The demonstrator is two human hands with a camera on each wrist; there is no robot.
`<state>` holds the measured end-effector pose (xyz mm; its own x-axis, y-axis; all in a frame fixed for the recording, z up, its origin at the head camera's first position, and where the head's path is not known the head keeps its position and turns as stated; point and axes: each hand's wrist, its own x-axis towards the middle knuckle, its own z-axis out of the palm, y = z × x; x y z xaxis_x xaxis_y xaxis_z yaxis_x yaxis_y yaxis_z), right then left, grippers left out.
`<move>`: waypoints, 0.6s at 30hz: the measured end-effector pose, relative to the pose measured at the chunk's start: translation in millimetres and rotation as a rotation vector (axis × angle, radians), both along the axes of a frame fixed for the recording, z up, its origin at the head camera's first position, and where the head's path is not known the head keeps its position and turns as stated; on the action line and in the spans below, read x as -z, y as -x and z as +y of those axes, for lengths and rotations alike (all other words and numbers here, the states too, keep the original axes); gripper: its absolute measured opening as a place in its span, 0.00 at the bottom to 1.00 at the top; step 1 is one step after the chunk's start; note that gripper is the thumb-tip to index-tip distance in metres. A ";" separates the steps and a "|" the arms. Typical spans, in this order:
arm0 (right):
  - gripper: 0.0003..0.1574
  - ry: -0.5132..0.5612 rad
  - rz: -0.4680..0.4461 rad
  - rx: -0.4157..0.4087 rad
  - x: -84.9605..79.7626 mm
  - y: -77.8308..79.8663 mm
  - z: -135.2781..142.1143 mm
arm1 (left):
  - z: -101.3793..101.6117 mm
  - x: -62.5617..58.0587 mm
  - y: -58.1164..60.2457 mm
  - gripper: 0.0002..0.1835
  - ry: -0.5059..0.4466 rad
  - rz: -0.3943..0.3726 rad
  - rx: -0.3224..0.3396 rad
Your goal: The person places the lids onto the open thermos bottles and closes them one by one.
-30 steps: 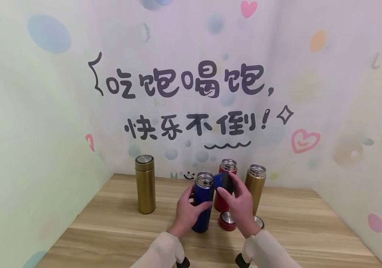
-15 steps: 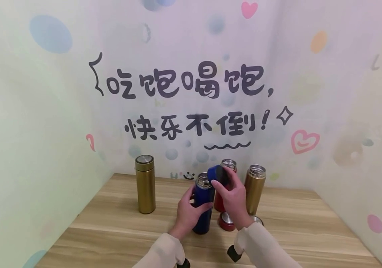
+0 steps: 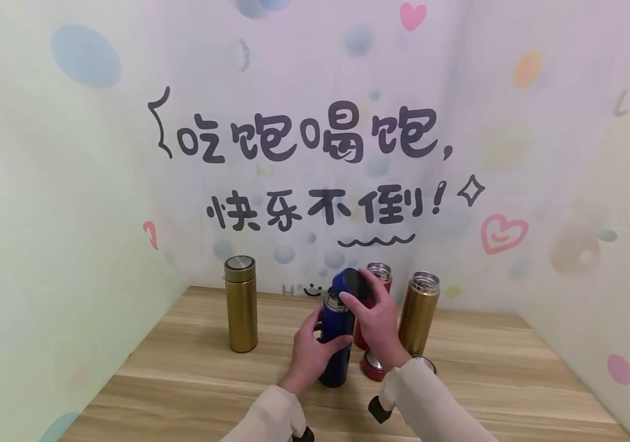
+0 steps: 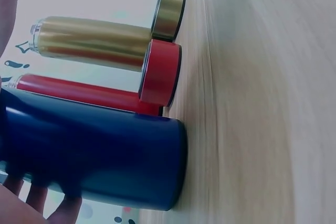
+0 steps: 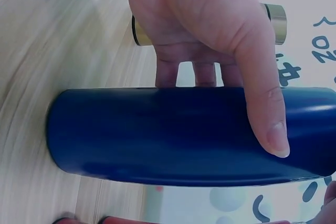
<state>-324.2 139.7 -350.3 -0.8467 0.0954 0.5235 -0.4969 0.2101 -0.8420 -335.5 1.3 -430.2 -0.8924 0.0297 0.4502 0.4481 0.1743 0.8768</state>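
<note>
My left hand [image 3: 310,355] grips the upright blue thermos [image 3: 337,363] at mid-body. In the right wrist view its thumb lies across the front of the thermos and the other fingers go behind. Above, my right hand [image 3: 379,322] holds a blue lid [image 3: 345,281] between thumb and fingers, tilted right at the steel mouth of the thermos. The lid partly covers that mouth. Behind the right hand stands a lidless red thermos [image 3: 379,270], mostly hidden. In the left wrist view the base of the blue thermos [image 4: 121,156] is close to the wooden table.
An uncapped gold thermos [image 3: 421,313] stands to the right, and a capped gold one [image 3: 242,316] at the left. A red lid [image 4: 161,72] and a gold lid [image 4: 169,15] rest on the table [image 3: 193,393]. A printed cloth wall [image 3: 315,80] surrounds the table.
My right hand has moved left with the blue lid, from beside the blue thermos to over its mouth. The left hand keeps its grip nearly in place.
</note>
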 end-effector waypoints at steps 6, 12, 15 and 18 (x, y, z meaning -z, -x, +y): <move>0.40 -0.013 -0.018 -0.035 -1.2 1.5 -0.9 | -0.4 1.6 -0.2 0.41 0.019 0.000 -0.013; 0.40 -0.040 -0.036 -0.055 -1.6 4.1 -1.5 | -1.5 2.4 1.3 0.41 0.032 0.007 -0.012; 0.40 -0.061 -0.036 -0.053 -2.5 5.1 -2.2 | -2.0 2.3 2.2 0.41 0.029 0.023 -0.011; 0.40 -0.088 -0.038 -0.047 -3.2 6.2 -2.6 | -2.7 2.4 2.4 0.40 0.028 0.031 -0.008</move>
<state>-330.4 137.0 -347.2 -0.8688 0.0102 0.4951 -0.4756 0.2613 -0.8399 -338.0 -1.4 -432.6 -0.8785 0.0356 0.4764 0.4732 0.2028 0.8573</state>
